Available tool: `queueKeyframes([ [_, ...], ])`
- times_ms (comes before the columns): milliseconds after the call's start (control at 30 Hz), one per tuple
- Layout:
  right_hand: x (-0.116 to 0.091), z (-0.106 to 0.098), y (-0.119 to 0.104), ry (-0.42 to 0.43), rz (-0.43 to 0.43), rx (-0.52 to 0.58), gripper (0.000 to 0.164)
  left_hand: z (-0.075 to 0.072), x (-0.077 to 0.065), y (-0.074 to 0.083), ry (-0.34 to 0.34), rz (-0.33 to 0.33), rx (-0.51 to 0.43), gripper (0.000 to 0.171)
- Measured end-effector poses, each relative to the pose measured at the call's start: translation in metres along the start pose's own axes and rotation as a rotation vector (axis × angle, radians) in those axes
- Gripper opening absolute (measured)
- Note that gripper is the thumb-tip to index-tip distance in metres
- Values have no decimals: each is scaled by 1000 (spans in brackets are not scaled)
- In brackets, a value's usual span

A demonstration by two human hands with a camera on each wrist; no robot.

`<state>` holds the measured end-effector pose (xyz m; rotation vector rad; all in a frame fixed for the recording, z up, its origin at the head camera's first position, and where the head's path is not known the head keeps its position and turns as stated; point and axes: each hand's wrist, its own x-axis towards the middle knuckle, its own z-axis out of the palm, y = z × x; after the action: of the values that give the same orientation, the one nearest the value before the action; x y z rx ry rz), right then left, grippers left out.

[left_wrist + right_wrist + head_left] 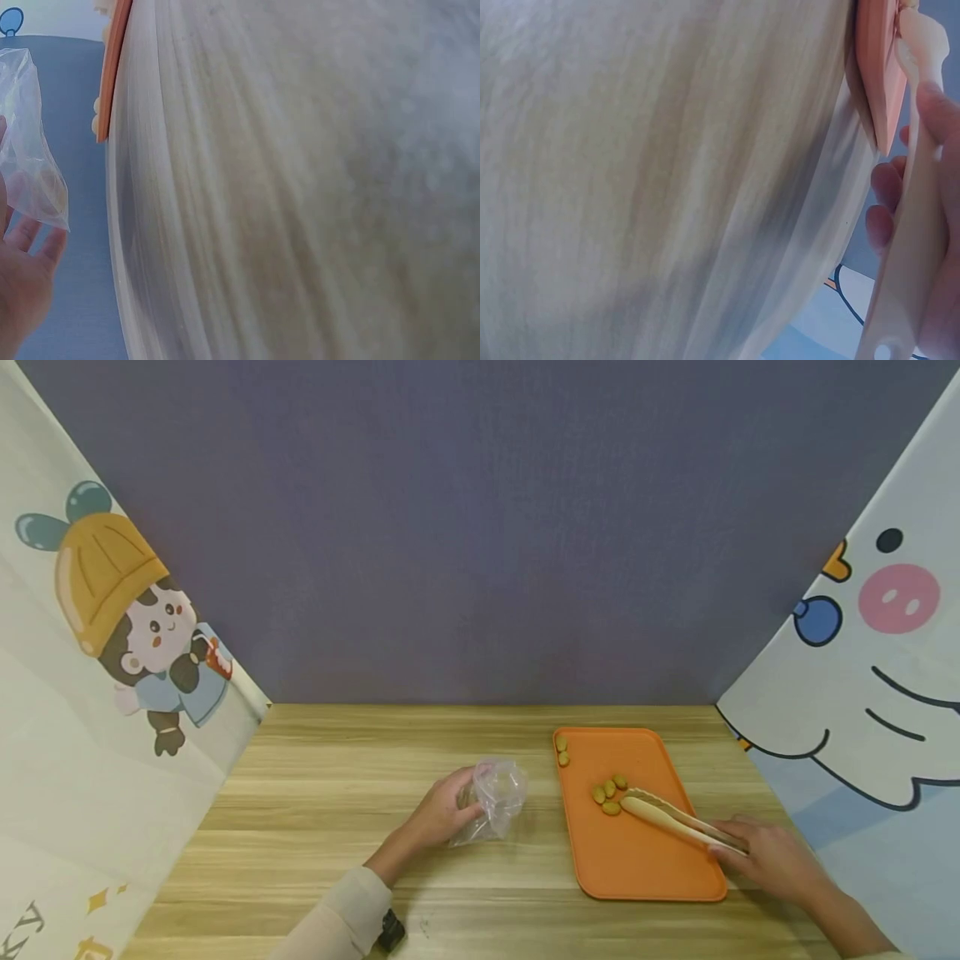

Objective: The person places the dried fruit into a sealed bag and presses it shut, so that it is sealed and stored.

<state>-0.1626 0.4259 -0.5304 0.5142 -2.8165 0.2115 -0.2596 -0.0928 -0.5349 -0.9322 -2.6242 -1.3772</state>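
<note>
My left hand (442, 812) holds a clear plastic bag (501, 793) over the table, with the bag's round mouth spread open and facing up. In the left wrist view the bag (34, 150) hangs thin and crinkled between thumb and fingers. My right hand (776, 857) grips cream-coloured tongs (675, 824) by the handle end. Their tips reach over an orange tray (637, 868), right beside a cluster of small yellow-brown oval pieces (610, 789). Two more such pieces (562, 750) lie in the tray's far left corner. The right wrist view shows the tongs (915, 217) along the palm.
A wooden table (337, 760) lies under everything. Behind it stands a dark grey-blue panel (480, 543). Cartoon-printed sheets flank it on the left (60, 693) and right (885, 693). A small black object (391, 932) sits by the left sleeve (337, 914).
</note>
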Motion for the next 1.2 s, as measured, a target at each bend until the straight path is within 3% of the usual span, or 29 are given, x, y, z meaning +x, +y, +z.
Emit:
queueKeyframes([
  [767, 4, -12, -5, -25, 8, -2, 39, -3, -2, 2, -20, -34, -31, 61],
  [1200, 15, -17, -10, 14, -27, 14, 35, -4, -1, 5, -28, -45, -22, 60],
])
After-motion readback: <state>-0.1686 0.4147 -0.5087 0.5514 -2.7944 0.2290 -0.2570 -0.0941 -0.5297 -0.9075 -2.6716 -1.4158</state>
